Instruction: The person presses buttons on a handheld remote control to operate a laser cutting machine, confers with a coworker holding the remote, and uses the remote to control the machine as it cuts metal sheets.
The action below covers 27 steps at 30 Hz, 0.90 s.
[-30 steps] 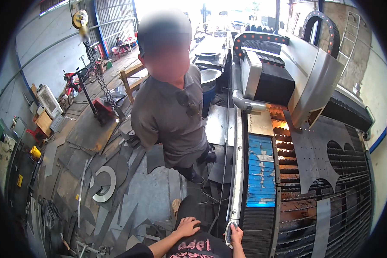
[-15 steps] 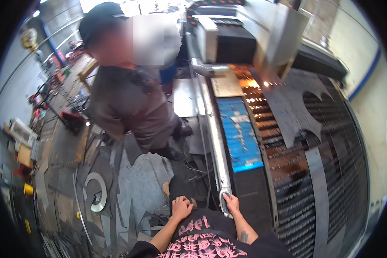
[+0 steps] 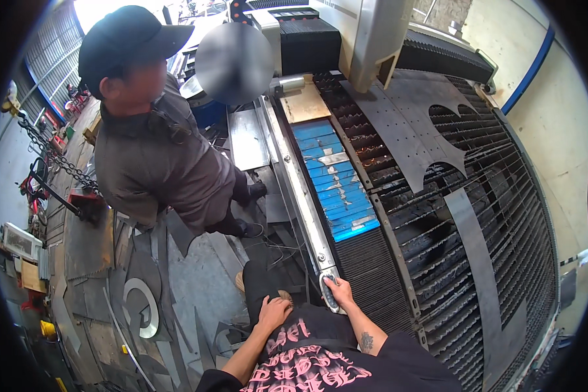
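Note:
My right hand is closed around the edge of a grey oval piece with a dark face, at the near end of a long silvery rail. Whether that piece is fixed to the rail I cannot tell. My left hand lies on my dark-clothed thigh, fingers loosely bent and apart, holding nothing. To the right of the rail is a cutting machine's slatted bed. On it lie a grey metal sheet with large curved cutouts and a long narrow metal strip.
A co-worker in a dark cap and grey shirt stands ahead on the left. The machine's pale gantry column stands over the bed's far end. Blue slatted cover runs beside the rail. Scrap plates and a metal ring cover the left floor.
The bright sparks at the far end of the bed are gone, leaving faint orange glints. My view has shifted, and the co-worker's head has turned. Both my hands keep their places.

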Motion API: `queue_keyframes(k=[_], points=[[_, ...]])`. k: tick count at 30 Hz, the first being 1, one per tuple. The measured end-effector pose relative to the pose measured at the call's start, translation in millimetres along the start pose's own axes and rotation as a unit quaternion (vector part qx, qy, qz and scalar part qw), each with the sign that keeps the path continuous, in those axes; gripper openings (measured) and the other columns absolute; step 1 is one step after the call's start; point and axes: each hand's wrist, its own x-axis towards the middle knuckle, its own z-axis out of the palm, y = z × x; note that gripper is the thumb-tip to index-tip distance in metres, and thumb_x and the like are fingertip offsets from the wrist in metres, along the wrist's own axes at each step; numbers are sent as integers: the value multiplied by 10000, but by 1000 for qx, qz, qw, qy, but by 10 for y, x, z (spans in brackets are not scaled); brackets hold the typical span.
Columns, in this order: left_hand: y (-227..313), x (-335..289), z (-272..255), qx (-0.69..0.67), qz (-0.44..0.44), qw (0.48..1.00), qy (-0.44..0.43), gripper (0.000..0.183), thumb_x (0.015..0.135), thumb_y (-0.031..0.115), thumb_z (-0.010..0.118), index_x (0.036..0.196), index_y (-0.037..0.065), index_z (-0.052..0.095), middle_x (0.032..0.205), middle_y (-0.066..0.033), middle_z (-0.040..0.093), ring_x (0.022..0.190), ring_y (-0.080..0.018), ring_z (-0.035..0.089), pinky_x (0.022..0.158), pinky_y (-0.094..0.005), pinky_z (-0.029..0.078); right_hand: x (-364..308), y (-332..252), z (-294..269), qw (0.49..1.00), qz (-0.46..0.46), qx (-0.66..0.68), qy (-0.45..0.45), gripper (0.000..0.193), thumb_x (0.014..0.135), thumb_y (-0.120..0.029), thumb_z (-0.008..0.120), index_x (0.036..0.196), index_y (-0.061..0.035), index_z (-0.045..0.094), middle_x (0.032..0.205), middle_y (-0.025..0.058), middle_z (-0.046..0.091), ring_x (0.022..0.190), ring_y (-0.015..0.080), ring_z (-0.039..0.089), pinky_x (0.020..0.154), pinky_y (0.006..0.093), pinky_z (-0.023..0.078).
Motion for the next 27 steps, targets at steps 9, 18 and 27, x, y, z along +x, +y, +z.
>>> queue_keyframes(k=[9,18,27], points=[[27,60,-95,-54,-61,996,-34,221,888,314,628,927,117,720,883,-94,726,951,-259,669,1082,-512,332,-14,-36,-9,1000,0,-7,-4,346,897,-338,706,984,-6,661,735,89,672,550,208,680,467,327,546],[41,88,-93,-65,-60,996,-28,219,889,296,621,902,104,726,877,-95,726,930,-270,669,1075,-514,339,53,51,-35,1000,-4,-17,2,344,897,-335,707,979,-4,666,735,86,672,547,204,677,471,323,548],[45,100,-74,-63,-63,996,-26,215,887,288,619,889,105,732,884,-94,729,931,-268,671,1073,-510,343,56,81,-43,1000,-4,-2,0,335,898,-332,707,936,-3,662,723,81,666,546,200,673,476,331,559]])
